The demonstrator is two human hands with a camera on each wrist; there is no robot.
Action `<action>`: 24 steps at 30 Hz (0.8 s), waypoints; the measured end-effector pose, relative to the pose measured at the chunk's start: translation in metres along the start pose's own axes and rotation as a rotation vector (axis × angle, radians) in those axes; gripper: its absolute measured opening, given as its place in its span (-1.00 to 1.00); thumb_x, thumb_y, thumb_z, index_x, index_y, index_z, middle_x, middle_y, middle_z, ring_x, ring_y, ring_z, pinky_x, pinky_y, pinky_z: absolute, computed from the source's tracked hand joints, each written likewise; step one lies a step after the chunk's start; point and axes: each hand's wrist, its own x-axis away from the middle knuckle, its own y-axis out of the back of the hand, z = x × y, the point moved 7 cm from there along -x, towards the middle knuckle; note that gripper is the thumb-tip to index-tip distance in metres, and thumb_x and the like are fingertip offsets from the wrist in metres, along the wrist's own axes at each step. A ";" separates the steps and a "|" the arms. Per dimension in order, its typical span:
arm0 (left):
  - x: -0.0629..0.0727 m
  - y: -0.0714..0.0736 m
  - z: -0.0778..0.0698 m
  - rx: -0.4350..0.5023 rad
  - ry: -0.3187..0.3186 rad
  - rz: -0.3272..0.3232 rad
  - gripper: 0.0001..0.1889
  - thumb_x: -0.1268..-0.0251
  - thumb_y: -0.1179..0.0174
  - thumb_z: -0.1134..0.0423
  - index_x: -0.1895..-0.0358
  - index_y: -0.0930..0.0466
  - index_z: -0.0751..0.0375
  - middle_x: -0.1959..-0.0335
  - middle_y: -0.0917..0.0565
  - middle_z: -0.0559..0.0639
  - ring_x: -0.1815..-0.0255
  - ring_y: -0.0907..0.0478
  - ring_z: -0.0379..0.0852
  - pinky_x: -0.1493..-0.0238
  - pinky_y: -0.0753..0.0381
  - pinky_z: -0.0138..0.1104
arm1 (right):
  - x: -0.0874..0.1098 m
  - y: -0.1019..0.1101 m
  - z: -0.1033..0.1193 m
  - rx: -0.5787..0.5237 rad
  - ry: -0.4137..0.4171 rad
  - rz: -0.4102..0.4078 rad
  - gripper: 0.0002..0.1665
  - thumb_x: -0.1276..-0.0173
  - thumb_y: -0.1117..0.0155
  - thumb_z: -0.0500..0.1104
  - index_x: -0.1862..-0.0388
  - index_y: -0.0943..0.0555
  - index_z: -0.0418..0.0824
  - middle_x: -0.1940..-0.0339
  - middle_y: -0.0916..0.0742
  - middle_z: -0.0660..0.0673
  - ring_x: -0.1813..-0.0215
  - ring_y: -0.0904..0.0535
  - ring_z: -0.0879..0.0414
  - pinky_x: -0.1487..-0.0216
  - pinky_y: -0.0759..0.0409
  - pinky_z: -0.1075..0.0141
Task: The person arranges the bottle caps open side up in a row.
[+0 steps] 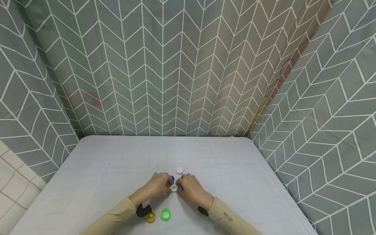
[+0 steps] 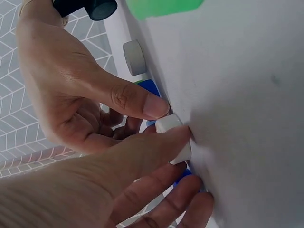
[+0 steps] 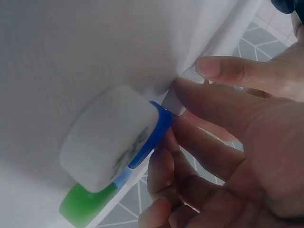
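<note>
Work was centred on the white cap (image 1: 174, 188), located low and just left of centre in the head view. It was pinched from the left by the left hand (image 1: 160, 183) and from the right by the right hand (image 1: 191, 189); thumbs were laid on it, other fingers partly hidden. Hands were close together, with the cap between. Whether it was resting on the cloth-covered table (image 1: 123, 163) could not be told.

Step in hand, as judged: two-handed positioning of that cap among the blue pieces. The upper blue piece (image 1: 172, 178) was partly covered by the left hand, the lower blue piece (image 1: 182, 188) by the right.

Next move, as judged: cap to be squared, both pinches to be eased off evenly; neighbours could have been nudged by spreading fingers.

Untouched: loose white cap (image 1: 179, 170) just above the hands; green cap (image 1: 165, 214) and yellow cap (image 1: 151, 217) at bottom centre. A printed white cap (image 3: 107, 137) was seen lower left in the right wrist view.
</note>
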 end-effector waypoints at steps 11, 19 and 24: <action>0.002 0.001 -0.003 -0.012 -0.035 -0.009 -0.78 0.13 -0.50 0.22 0.36 -0.71 0.15 0.55 -0.60 -0.20 0.49 -0.40 -0.29 0.25 -0.30 -0.18 | 0.001 0.001 0.000 -0.016 -0.011 -0.011 -0.81 -0.13 -0.46 -0.07 0.27 -0.74 -0.07 0.45 -0.64 0.07 0.43 -0.29 0.28 0.37 -0.15 0.49; 0.001 0.009 -0.005 0.103 -0.037 -0.012 -0.77 0.08 -0.46 0.29 0.31 -0.67 0.23 0.49 -0.64 -0.11 0.49 -0.48 -0.28 0.38 -0.48 -0.35 | 0.000 0.012 -0.003 -0.062 -0.016 -0.024 -0.78 -0.15 -0.43 -0.16 0.19 -0.72 -0.12 0.34 -0.70 0.02 0.35 -0.42 0.25 0.31 -0.25 0.46; 0.001 0.016 -0.008 0.242 -0.056 0.009 -0.80 0.01 -0.40 0.32 0.29 -0.61 0.21 0.49 -0.67 -0.11 0.45 -0.54 -0.25 0.42 -0.53 -0.40 | -0.002 0.023 -0.005 -0.104 -0.028 -0.023 -0.78 -0.15 -0.44 -0.18 0.19 -0.72 -0.11 0.35 -0.75 0.03 0.35 -0.45 0.26 0.29 -0.30 0.44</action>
